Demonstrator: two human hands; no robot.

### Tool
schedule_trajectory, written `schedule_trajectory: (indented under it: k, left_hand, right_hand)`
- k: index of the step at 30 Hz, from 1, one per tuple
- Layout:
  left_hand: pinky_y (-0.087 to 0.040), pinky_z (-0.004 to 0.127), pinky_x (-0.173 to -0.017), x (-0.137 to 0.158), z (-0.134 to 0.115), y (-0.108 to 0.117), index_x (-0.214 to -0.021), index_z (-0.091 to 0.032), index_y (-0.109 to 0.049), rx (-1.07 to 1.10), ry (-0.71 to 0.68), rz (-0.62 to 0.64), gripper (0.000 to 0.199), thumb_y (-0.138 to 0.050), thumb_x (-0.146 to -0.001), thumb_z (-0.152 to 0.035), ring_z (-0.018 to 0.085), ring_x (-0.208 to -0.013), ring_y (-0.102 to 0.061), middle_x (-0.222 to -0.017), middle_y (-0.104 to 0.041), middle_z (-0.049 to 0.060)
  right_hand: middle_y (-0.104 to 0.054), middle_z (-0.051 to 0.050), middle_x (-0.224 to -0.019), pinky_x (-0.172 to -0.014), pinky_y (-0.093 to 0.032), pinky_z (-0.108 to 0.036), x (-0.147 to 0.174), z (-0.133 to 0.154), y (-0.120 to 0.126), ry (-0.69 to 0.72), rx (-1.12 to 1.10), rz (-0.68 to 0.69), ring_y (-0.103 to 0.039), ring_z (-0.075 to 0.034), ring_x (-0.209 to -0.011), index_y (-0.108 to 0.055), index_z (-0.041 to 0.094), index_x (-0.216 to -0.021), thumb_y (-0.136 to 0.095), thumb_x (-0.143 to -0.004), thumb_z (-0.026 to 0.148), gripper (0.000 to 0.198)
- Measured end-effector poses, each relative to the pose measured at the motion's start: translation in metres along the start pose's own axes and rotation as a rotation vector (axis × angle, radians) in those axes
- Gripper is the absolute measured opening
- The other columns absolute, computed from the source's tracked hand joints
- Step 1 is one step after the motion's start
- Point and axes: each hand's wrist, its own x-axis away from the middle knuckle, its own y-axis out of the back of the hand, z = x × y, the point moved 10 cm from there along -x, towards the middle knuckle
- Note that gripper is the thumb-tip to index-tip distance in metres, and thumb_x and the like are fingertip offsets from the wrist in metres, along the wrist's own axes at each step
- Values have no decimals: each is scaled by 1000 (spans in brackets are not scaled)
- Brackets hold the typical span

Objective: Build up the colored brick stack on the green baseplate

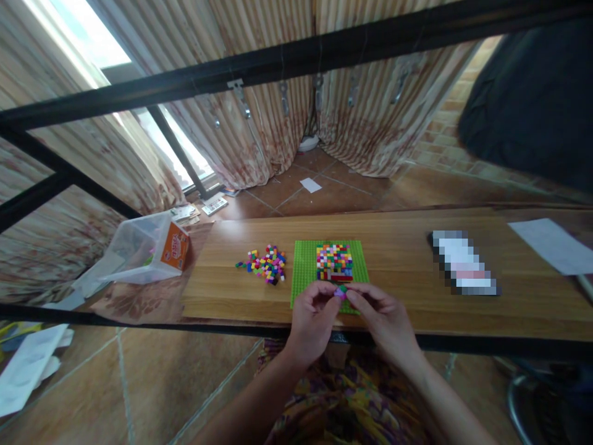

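Observation:
My left hand (313, 319) and my right hand (385, 313) meet over the near part of a green studded baseplate (304, 266). Between their fingertips they pinch small toy bricks (341, 292), purple-pink and green; how many pieces there are I cannot tell. Just beyond my fingers, a block of many-coloured bricks (334, 256) covers the baseplate's upper middle, with a red strip along its near side. Left of the baseplate lies a loose pile of small mixed bricks (266, 264) on the wooden board.
The wooden board (398, 247) carries a pixelated phone (464, 262) at the right, with white paper (553, 244) beyond it. A clear plastic tub (148, 247) with an orange label stands at the left. A dark metal bar (278, 59) crosses above the board.

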Motion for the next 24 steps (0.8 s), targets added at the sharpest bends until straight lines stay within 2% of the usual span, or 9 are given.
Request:
schedule_trajectory:
  k: [6, 10, 14, 18, 21, 24]
  left_hand:
    - [-51, 25, -79, 3, -2, -3, -95, -16, -67, -29, -29, 61, 18, -71, -82, -26, 12, -81, -62, -87, -67, 2]
    - [-53, 26, -79, 4, 4, -2, -96, -16, -66, -60, -29, 81, 17, -68, -84, -28, 13, -82, -64, -89, -69, 3]
    - [-53, 27, -79, 5, 5, 2, -92, -16, -68, -254, -58, 74, 10, -64, -87, -24, 15, -84, -65, -90, -70, 5]
    - [-51, 26, -79, 6, -9, -5, -93, -17, -71, -481, -198, 121, 11, -60, -91, -20, 15, -86, -65, -91, -70, 6]
    - [-50, 26, -77, 5, -13, -12, -94, -17, -70, -571, -272, 153, 13, -58, -92, -19, 15, -84, -64, -90, -70, 6]
    - [-52, 27, -78, 0, -8, -10, -107, -16, -67, -611, -267, 120, 20, -56, -91, -17, 15, -86, -64, -97, -69, 7]
  right_hand:
    - [-75, -2, -81, -73, -50, -27, 4, -9, 1, -55, -118, -15, -62, -14, -74, -79, 23, -85, -80, -71, 46, 27]
    - [-73, -2, -75, -66, -50, -27, 7, -17, -2, -76, -127, -20, -61, -14, -68, -78, 21, -84, -80, -70, 47, 29]
    - [-75, -4, -85, -76, -53, -31, 10, -15, 6, 2, 11, -35, -67, -19, -80, -77, 22, -90, -77, -74, 48, 31]
    - [-76, -5, -100, -86, -53, -34, 12, -9, 11, 90, 252, 24, -69, -22, -95, -77, 25, -102, -70, -82, 47, 30]
    - [-76, -5, -102, -85, -54, -33, 8, -2, 15, 157, 344, 38, -70, -21, -96, -77, 25, -100, -67, -85, 45, 27]
    - [-76, -6, -100, -83, -55, -34, -3, 2, 21, 221, 360, 2, -70, -22, -94, -77, 24, -98, -67, -85, 46, 27]
